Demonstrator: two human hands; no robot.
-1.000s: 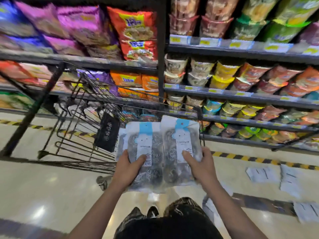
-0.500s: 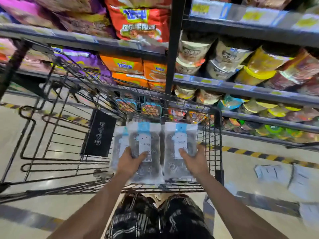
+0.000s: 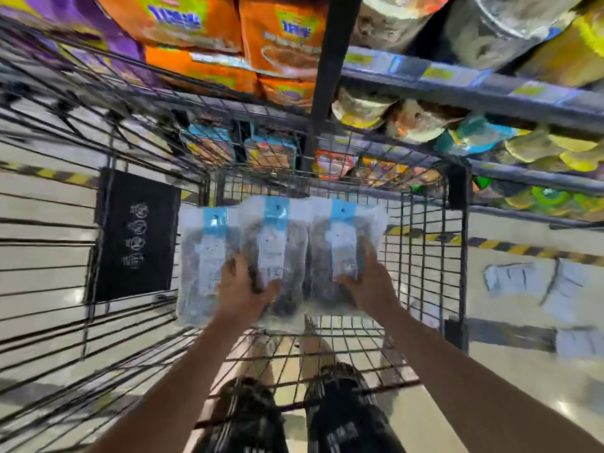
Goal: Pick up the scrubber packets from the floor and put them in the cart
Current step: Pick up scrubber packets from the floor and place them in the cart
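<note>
Three clear scrubber packets (image 3: 287,243) with blue-and-white labels are fanned side by side low inside the black wire cart (image 3: 425,256), close above its floor. My left hand (image 3: 243,289) grips the lower edge of the left and middle packets. My right hand (image 3: 366,282) grips the lower edge of the right packet. Both forearms reach over the cart's near rim. The picture is blurred by motion.
More white packets (image 3: 536,282) lie on the pale floor to the right of the cart. A black sign panel (image 3: 137,233) hangs on the cart's left side. Shelves (image 3: 457,83) of snack bags and cup noodles stand just beyond the cart. My legs show below.
Both hands have carried the packets forward and down into the cart's basket. A third packet now shows at the left. The camera has tipped closer to the cart.
</note>
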